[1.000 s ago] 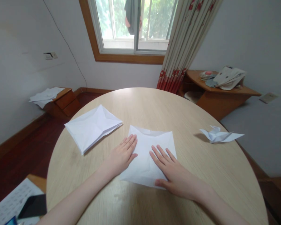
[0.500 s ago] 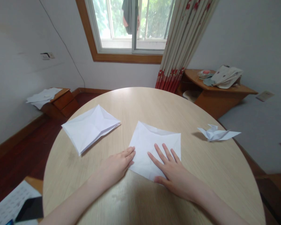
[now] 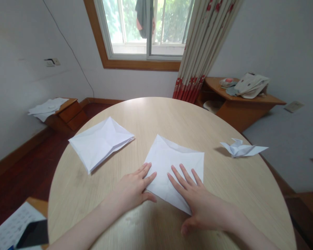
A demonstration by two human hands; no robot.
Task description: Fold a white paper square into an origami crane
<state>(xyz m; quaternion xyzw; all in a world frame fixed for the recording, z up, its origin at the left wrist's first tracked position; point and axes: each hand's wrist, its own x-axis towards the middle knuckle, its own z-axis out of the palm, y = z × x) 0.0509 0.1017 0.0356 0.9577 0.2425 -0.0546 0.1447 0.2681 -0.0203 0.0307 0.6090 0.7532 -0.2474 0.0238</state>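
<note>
A folded sheet of white paper (image 3: pixel 163 152) lies flat on the round wooden table (image 3: pixel 156 113) in front of me, a raised fold along its far edge. My left hand (image 3: pixel 138 184) touches its left corner, fingertips on the paper and thumb out over the table. On the right part of the sheet rests my right hand (image 3: pixel 195 194), palm down with fingers spread; its thumb reaches past the near edge. Part of the near right side is hidden under this hand. Neither hand grips anything.
A second folded white paper (image 3: pixel 101 142) lies at the left of the table. Near the right edge stands a white paper crane (image 3: pixel 241 149). At lower left, a dark phone (image 3: pixel 33 233) lies on a printed sheet (image 3: pixel 13 225) beside the table.
The paper has turned slightly clockwise and shifted a little right and nearer. My left fingers and thumb have spread apart, and my right thumb has moved off the paper toward me.
</note>
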